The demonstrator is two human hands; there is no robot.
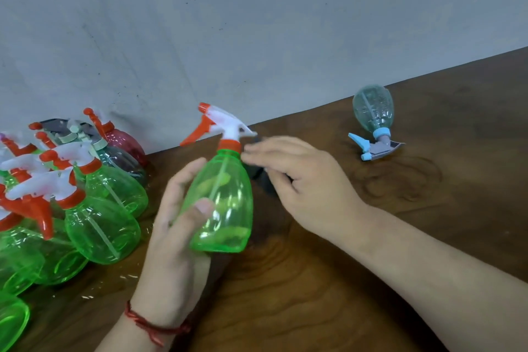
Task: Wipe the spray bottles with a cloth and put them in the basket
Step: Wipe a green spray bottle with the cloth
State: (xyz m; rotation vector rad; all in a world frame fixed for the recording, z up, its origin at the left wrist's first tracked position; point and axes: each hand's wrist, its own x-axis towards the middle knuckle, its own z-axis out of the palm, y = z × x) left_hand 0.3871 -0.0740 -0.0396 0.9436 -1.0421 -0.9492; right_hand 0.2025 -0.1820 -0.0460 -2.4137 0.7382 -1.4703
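Observation:
My left hand (pixel 174 240) grips a clear green spray bottle (pixel 225 203) with a white and orange trigger head, holding it upright above the wooden table (pixel 314 294). My right hand (pixel 300 180) hovers just right of the bottle's neck, fingers stretched out toward it and motion-blurred. A dark object (pixel 264 180), possibly the cloth, lies on the table under the right hand; most of it is hidden. No basket is in view.
A cluster of several green spray bottles (pixel 100 223) with orange triggers lies at the left, with a red bottle (pixel 125 143) and a dark one behind. A teal bottle (pixel 373 114) with a blue and grey trigger lies on its side at the far right. A grey wall runs behind.

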